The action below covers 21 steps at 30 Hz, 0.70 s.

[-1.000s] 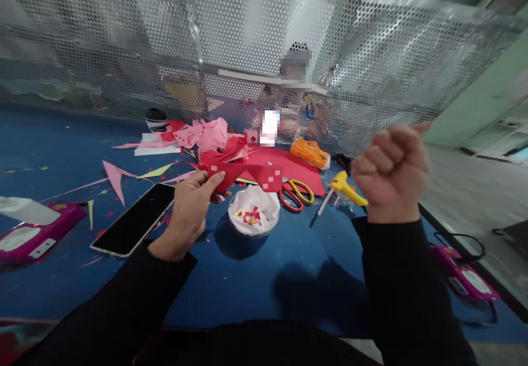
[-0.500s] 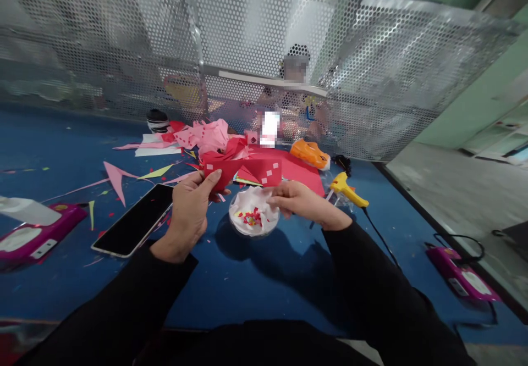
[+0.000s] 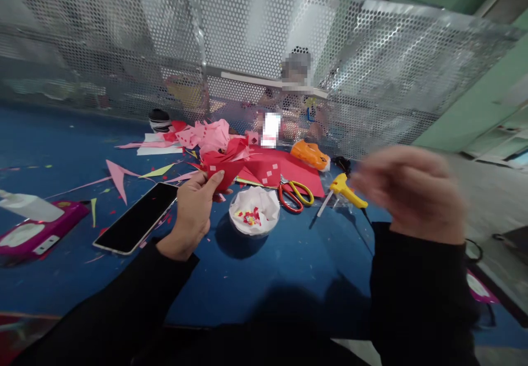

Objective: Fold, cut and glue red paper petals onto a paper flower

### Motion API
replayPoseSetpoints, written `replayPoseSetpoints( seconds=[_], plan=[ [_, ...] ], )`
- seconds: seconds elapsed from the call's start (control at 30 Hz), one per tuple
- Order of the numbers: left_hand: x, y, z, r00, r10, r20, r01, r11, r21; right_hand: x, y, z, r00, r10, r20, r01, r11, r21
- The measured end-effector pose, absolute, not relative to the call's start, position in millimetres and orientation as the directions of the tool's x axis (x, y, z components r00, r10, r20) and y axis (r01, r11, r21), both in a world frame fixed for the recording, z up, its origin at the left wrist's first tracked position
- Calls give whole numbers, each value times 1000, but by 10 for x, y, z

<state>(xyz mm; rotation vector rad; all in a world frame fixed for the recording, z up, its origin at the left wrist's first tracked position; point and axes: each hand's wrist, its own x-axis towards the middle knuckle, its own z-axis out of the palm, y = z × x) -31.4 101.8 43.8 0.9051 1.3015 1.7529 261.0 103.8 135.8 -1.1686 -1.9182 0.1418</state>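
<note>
Half a second ago the right hand (image 3: pixel 408 193) was down at the white paper bowl (image 3: pixel 254 217) of bright confetti, fingertips at its rim; now it is lifted well clear at the right of the frame, smeared by motion, so whether its fingers are closed on anything cannot be told. A second ago it was raised in much the same place as a fist, so this looks like a repeated trip between the bowl and the air, most likely carrying tiny scraps, though none can be seen. The left hand (image 3: pixel 193 212) has hardly shifted: its thumb and fingers pinch the near left end of the folded red paper piece (image 3: pixel 243 169), just left of centre. That piece, dotted with small pale squares, lies with its long axis running roughly left to right across the frame, its held end pointing left toward the hand and its free end reaching right, just above the bowl. Beside the bowl to the right lie red-and-yellow scissors (image 3: pixel 293 194) and a yellow glue gun (image 3: pixel 345 188); a dark phone (image 3: pixel 136 225) lies left of the left hand on the blue table (image 3: pixel 256 278), with pink paper offcuts (image 3: pixel 206 135) heaped behind toward the perforated metal screen (image 3: pixel 124 42).
</note>
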Motion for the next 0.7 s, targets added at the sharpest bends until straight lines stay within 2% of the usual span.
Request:
replayPoseSetpoints(
  seconds=[0.07,0.13,0.23,0.3,0.37,0.47,0.6,0.7],
  plan=[
    [-291,989,439,-418,901,118,-141,-193,971,2513,1164,1284,-100,725,682,714,529,-458],
    [-271,947,440,-369,917,151,-103,-202,974,2359,1229,1186,-92,680,728,709,558,-431],
    [-247,873,438,-277,939,205,-16,-218,976,2090,1199,1028,-233,640,732,671,651,-355],
    [-234,831,436,-205,956,210,36,-207,978,1936,1139,930,-358,622,696,662,695,-280],
    [-222,801,436,-141,969,202,73,-193,978,1833,1093,851,-439,628,642,645,718,-261],
    [-203,778,448,-70,980,185,91,-178,980,1779,1074,780,-494,694,525,598,709,-374],
    [-182,766,492,-4,986,166,67,-165,984,1797,1087,767,-468,800,376,542,596,-592],
    [-175,753,525,58,989,138,49,-141,989,1803,1095,772,-399,844,358,552,533,-642]
  ],
)
